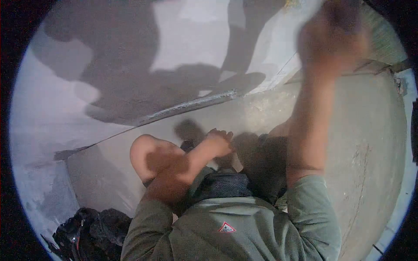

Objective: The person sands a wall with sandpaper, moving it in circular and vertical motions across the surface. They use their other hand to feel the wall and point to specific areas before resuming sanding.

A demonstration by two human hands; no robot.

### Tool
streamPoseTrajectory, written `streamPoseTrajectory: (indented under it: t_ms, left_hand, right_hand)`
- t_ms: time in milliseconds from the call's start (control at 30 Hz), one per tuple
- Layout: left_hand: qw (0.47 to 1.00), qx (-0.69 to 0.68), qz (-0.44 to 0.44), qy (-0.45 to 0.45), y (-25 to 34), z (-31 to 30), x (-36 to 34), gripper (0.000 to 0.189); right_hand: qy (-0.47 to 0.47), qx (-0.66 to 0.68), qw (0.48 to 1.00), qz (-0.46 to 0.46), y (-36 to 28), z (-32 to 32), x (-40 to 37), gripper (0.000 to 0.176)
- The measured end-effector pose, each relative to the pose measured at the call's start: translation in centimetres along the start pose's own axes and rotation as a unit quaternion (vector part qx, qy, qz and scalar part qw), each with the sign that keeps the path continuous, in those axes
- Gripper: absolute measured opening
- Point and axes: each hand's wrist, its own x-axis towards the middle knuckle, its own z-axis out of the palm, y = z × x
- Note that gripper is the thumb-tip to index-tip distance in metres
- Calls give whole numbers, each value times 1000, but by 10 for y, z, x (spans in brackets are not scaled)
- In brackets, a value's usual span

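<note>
My left hand hangs loosely over my lap between my knees, its fingers slightly bent and apart, with no object visible in it. The forearm lies across my bare left knee. High on the right, my right hand is raised on an outstretched arm, close to the wall. Motion smears its fingers. A dark patch shows at its upper end; whether that is a held object or shadow I cannot make out.
A pale wall fills the upper view, carrying large shadows. A raised, rough ledge runs along its foot. Grey floor stretches to the right. A black crumpled bag or cloth lies at lower left. A greenish ribbed surface stands upper right.
</note>
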Motion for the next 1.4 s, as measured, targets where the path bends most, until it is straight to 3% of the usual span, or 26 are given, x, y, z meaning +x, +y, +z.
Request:
streamPoseTrajectory:
  t_ms: [33, 67, 133, 200, 333, 433, 467, 533, 567, 667, 767, 900, 1000, 1067, 1133, 1167, 1267, 1333, 1400]
  left_hand:
    - [1000, 11, -3, -17, 1, -2, 1, 66]
    - [1000, 16, -2, -15, 3, -9, 0, 66]
    - [999, -28, -9, -29, 10, -28, -7, 65]
    - [999, -34, -8, -16, 7, -26, -7, 66]
    - [999, -38, -8, -18, 7, -26, -6, 69]
    - [999, -45, 1, -23, 4, -15, -4, 65]
    - [999, -37, 2, -22, 5, -17, -5, 65]
    - [999, -45, -7, -29, 9, -22, -7, 62]
    - [998, -24, -9, -55, 9, -23, -5, 62]
    - [999, -17, 4, -42, 14, -36, -11, 66]
    - [999, -9, 4, -43, 14, -33, -6, 67]
    - [999, -28, 19, -20, 6, -19, -5, 70]
    - [998, -26, 8, -57, 6, -24, -8, 72]
    - [998, -25, 4, -55, 12, -33, -9, 72]
    - [998, -18, -3, -55, 10, -34, -10, 72]
    - [999, -19, 14, -27, 7, -28, -7, 70]
    - [999, -3, 42, 30, 4, -21, -6, 67]
    - [990, -67, 122, 33, 6, -24, -6, 64]
    - [982, -124, 139, 43, 24, -58, -25, 55]
  right_hand:
    - [158, 197, 936, -245, -4, 27, 5, 49]
    - [180, 353, 869, -295, -43, 38, 15, 62]
    - [178, 349, 888, -240, -59, 70, -5, 55]
    - [92, 294, 929, -203, -65, 64, -21, 49]
    - [99, 285, 935, -188, -71, 79, -32, 48]
    - [28, 289, 939, -185, -59, 82, -31, 55]
    - [35, 287, 940, -182, -58, 84, -29, 55]
    - [156, 294, 930, -158, -56, 89, -28, 56]
    - [161, 293, 929, -158, -60, 91, -33, 56]
    - [110, 349, 921, -133, -78, 86, -52, 59]
    - [62, 321, 927, -186, -71, 81, -45, 60]
    - [166, 368, 910, -94, -37, 83, -7, 59]
    - [154, 358, 917, -87, -46, 92, -27, 58]
    - [90, 374, 903, -191, -61, 97, -51, 58]
    - [60, 345, 911, -219, -65, 84, -53, 57]
    - [67, 343, 911, -218, -60, 86, -44, 57]
    - [198, 348, 914, -66, -37, 84, -9, 54]
    - [177, 322, 928, -66, -40, 85, -14, 56]
    - [109, 352, 919, -141, -56, 82, -35, 56]
